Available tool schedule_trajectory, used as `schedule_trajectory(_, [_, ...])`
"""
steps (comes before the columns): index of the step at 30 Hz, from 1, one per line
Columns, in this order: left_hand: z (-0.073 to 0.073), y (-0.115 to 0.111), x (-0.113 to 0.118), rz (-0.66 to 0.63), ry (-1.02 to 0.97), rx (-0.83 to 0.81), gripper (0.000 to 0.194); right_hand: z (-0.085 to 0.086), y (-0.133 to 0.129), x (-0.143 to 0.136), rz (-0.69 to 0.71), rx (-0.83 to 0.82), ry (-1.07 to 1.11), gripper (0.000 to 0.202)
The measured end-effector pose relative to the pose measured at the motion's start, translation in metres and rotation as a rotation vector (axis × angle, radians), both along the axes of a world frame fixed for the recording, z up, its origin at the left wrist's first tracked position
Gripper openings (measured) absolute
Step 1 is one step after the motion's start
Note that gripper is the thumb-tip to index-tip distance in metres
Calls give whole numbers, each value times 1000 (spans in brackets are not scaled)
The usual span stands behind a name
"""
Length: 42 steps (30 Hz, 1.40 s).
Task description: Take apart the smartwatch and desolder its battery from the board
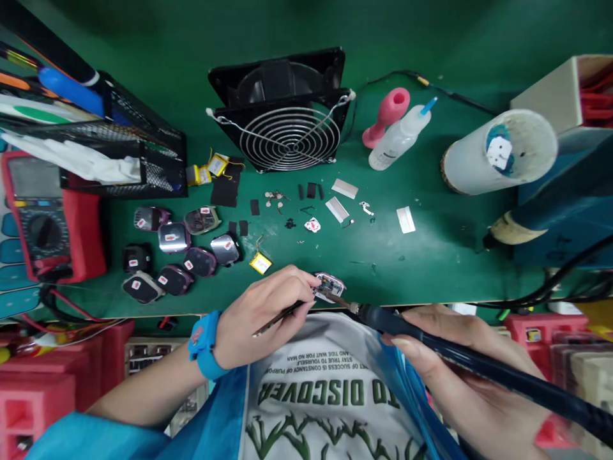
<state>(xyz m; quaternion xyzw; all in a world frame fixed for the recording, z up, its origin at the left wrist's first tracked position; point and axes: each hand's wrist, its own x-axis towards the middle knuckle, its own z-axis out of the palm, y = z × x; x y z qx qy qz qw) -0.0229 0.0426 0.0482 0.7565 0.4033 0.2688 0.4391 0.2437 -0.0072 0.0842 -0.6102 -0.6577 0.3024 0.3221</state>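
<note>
My left hand [271, 306] is closed around dark tweezers [278, 319], its fingertips at the left edge of a small opened device with a circuit board [330, 285]. The device lies at the front edge of the green table. From the right, my right hand [464, 358] grips a dark soldering iron [431, 344], its metal tip over the board. The tips of both tools are too small to tell whether they touch a part. A small yellow battery [261, 262] with thin wires lies left of the device.
Several watch-like cases [174, 237] lie at the left, near a red multimeter [48, 223] and mesh organizer [163, 160]. A fan [290, 137] stands behind small loose parts. Further right are a squeeze bottle [395, 144], white cylinder [479, 160] and iron holder [517, 228].
</note>
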Motion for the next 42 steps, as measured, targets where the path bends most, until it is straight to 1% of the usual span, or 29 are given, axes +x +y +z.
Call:
schedule_trajectory(8, [-1,-3,0,13,3,-13,21,-6,1,-5,43,-23,71,25])
schedule_trajectory(14, [0,-3,1,-1,10,16,22,-2,-1,-5,-45,-55,72,16])
schedule_trajectory(19, [-1,-3,-1,-10,8,8,21,-6,-5,0,-62,-25,85,16])
schedule_trajectory(21, [-1,-4,-1,8,15,8,20,-9,-4,7,-116,39,85,17])
schedule_trajectory(22, [-1,-4,-1,22,23,9,19,-10,-1,11,-155,97,71,17])
schedule_trajectory(24, [-1,-5,0,46,42,24,18,-12,7,21,-233,240,-11,21])
schedule_trajectory(25, [0,-5,1,49,49,41,18,-13,13,25,-255,308,-76,26])
schedule_trajectory(28, [2,-4,3,36,60,89,17,-22,35,35,-268,520,-309,43])
schedule_trajectory(31, [2,-4,3,37,57,108,16,-37,53,41,-236,639,-515,51])
schedule_trajectory(34, [1,-7,2,41,39,97,16,-47,59,44,-231,640,-591,57])
schedule_trajectory(36, [1,-10,2,52,26,75,16,-45,56,44,-193,627,-579,58])
schedule_trajectory(38, [0,-13,3,73,17,57,16,-38,50,42,-162,560,-539,51])
schedule_trajectory(39, [0,-14,3,80,10,52,16,-32,45,41,-171,494,-507,45])
schedule_trajectory(42, [-2,-15,4,75,-30,49,17,-15,29,39,-289,277,-335,29])
